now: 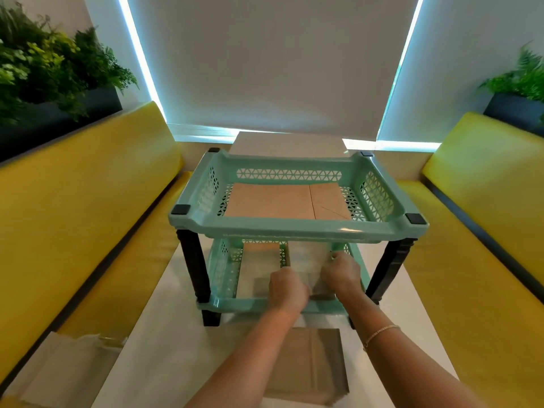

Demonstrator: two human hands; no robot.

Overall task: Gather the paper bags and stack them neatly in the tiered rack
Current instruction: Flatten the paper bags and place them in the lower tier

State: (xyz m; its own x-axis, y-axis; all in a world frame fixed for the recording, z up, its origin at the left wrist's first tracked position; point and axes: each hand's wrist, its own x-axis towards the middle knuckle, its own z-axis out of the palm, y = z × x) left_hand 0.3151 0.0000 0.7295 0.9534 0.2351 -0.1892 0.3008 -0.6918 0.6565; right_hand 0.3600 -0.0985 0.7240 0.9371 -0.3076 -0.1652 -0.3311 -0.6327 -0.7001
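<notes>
— Head view: what's around my hands?
— Above them the mint rack's point(294, 228) top tier holds a flat brown bag point(282, 203); its front rim crowds me.
— And the bag point(306, 260)?
— Blurred, pale, in the lower tier, my left hand point(287, 290) and right hand point(341, 275) pinching it. Another bag point(312, 363) lies on the surface beneath my wrists.

Mint-green two-tier plastic rack point(297, 231) centred on white table point(164, 348), flat brown paper bag point(282, 205) in top tier, grey-brown flat bag point(312, 366) in front, yellow benches point(73, 207) left & right.
</notes>
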